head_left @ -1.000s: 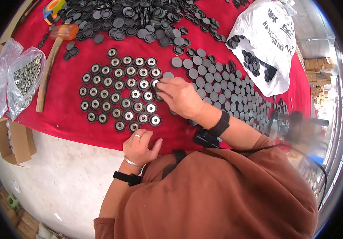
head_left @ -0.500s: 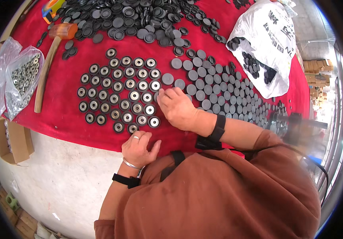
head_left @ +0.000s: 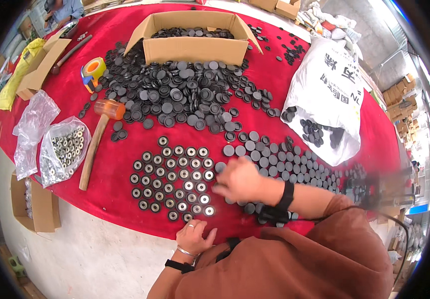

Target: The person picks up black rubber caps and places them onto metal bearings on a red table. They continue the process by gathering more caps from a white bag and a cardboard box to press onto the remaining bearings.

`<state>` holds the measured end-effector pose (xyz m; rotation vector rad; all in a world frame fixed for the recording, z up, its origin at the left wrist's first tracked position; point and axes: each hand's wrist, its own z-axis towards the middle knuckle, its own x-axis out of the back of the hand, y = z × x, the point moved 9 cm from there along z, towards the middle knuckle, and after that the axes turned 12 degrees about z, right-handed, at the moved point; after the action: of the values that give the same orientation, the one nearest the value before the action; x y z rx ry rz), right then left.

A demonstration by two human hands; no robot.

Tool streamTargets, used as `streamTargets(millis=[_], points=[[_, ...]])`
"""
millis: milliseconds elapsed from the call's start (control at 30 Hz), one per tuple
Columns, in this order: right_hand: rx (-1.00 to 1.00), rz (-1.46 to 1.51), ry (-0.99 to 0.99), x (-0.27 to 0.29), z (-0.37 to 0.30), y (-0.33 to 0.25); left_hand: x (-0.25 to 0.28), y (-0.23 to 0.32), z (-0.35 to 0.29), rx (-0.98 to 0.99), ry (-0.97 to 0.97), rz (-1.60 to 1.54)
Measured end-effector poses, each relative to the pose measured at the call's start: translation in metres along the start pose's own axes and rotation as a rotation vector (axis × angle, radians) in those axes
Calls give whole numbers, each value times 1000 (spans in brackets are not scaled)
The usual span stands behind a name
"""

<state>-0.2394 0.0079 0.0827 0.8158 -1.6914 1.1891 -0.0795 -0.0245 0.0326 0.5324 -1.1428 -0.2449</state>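
Observation:
Black round caps with metal bearings seated in them lie in a loose cluster on the red cloth. To their right spread grey-black round caps, flat faces up. My right hand hovers or rests between these two groups, fingers bent downward and blurred. Its fingertips are beside the rightmost bearings; whatever lies under them is hidden. My left hand, with a ring on one finger, rests at the cloth's near edge just below the lowest bearing caps. Its thumb stands apart from the fingers, and I see nothing held.
A mallet and a bag of loose bearings lie left. Behind are heaped black caps, a cardboard box and a tape roll. A white sack spills caps at right. A person is at the far left.
The view has tilted up, bringing the cardboard box and far table side into sight. My right hand has shifted slightly nearer along the bearing cluster. My left hand keeps its place at the edge.

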Motion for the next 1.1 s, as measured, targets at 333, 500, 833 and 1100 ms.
streamTargets(millis=[333, 500, 833, 1100], points=[[-554, 173, 536, 90, 187, 181, -2, 0, 6, -6, -14, 43], [-584, 642, 542, 75, 181, 190, 3, 1, 4, -21, 22, 50], [-439, 1794, 534, 44, 99, 137, -1, 4, 3, -37, 15, 35], [-604, 1397, 523, 1, 27, 112, 0, 4, 5, -36, 33, 33]])
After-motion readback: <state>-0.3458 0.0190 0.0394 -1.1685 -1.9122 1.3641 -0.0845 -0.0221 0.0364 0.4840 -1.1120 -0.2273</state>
